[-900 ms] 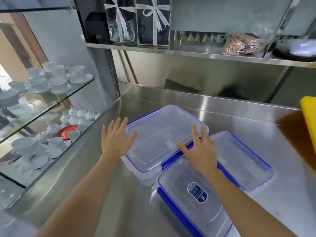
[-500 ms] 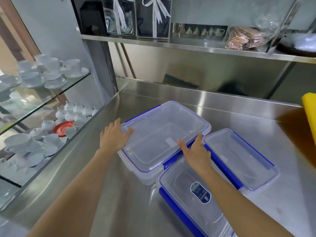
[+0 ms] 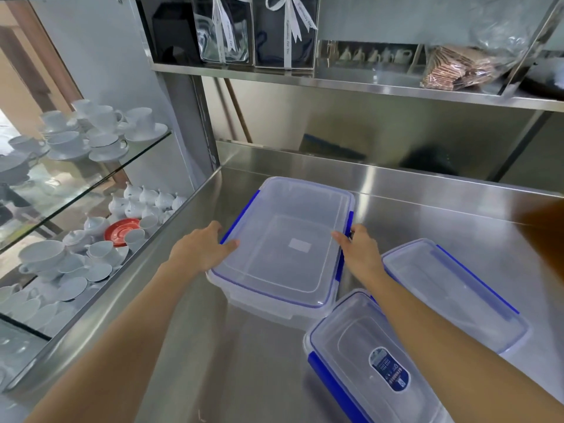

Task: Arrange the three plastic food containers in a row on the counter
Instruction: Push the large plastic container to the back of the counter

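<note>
A large clear plastic container (image 3: 283, 245) with a blue-trimmed lid is gripped at its two long sides on a stainless steel counter (image 3: 427, 215). The left hand (image 3: 200, 250) is wrapped over the left edge beside a blue latch, thumb laid on the lid. The right hand (image 3: 360, 250) is clasped on the right edge, fingers curled over the side and thumb on top. Whether the container is resting on the counter or raised just above it cannot be told. A second clear container (image 3: 457, 291) is seen just to the right, partly hidden by the right forearm. A third container (image 3: 366, 361), bearing a dark blue label, is placed nearest the viewer, close to the other two. White cups and saucers (image 3: 100, 129) are stacked on glass shelves at the left.
</note>
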The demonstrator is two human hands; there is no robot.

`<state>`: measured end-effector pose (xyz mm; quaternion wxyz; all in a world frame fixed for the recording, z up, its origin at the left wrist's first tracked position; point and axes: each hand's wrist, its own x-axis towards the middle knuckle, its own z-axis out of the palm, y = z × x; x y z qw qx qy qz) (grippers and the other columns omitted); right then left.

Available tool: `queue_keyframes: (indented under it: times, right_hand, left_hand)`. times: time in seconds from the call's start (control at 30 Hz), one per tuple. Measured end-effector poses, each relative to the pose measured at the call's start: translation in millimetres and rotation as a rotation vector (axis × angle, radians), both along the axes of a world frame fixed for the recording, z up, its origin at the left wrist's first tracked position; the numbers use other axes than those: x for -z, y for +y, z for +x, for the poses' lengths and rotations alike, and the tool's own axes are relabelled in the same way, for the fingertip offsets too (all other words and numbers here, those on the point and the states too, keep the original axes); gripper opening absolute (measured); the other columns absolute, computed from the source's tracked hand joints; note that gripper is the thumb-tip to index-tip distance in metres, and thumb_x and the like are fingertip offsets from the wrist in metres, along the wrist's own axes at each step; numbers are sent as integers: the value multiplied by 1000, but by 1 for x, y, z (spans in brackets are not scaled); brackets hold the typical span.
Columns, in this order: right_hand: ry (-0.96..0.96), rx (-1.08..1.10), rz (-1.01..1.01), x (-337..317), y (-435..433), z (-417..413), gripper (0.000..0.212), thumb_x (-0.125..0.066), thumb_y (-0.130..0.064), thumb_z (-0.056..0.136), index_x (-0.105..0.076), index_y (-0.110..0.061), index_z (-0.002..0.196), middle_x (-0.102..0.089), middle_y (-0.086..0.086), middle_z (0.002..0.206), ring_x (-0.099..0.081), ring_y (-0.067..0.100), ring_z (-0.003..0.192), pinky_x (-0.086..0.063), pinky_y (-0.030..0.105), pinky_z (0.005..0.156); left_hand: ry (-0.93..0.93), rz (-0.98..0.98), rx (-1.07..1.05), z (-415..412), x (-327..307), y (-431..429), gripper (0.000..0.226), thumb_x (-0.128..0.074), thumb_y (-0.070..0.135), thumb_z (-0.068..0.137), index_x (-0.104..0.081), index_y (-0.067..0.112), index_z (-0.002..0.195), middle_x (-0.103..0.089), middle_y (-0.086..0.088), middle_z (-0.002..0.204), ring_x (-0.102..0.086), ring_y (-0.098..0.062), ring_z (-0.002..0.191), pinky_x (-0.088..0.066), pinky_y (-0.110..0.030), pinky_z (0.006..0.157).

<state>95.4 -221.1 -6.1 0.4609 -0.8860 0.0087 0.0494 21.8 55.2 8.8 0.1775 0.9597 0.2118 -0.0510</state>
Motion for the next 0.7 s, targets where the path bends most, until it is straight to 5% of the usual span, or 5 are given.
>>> queue_keyframes:
  times: [0.13,0.27,0.4,0.53,0.7]
  right_hand:
    - [43,-56,-29,1,8,7,41,-45,-42,96,-44,-6,115,-55,5,97,-56,23,81,-47,38,71]
    - [153,-58,184,0,7,-5,55,-58,-51,85,-40,-18,124,-57,-1,105,-57,9,78,-44,25,57]
    - [134,-36,367,12,18,-25,70,-75,-36,76,-36,-23,133,-54,1,125,-57,20,105,-49,34,82]
    - [100,10,440,19,29,-21,77,-79,-25,73,-34,-25,135,-51,2,128,-55,20,109,-49,33,83]
    - [72,19,446,18,47,8,70,-79,-25,73,-36,-27,128,-53,1,123,-56,21,110,-51,37,84]
  left_hand:
    - [79,-133,33,-2,-2,4,56,-48,60,83,-45,25,126,-65,-4,109,-65,-22,76,-47,-36,76]
    - [-7,-354,42,0,0,3,65,-57,51,83,-34,26,139,-56,1,118,-55,-19,97,-41,-33,83]
    - [-82,-670,69,6,5,-10,60,-63,37,85,-33,23,136,-56,2,122,-60,-16,102,-50,-34,85]
    - [-115,-679,87,19,12,-12,53,-59,35,88,-36,20,134,-53,-4,128,-56,-28,113,-47,-49,98]
    - [-197,-675,37,45,14,2,48,-62,37,86,-46,20,127,-64,1,114,-64,-22,100,-52,-37,84]
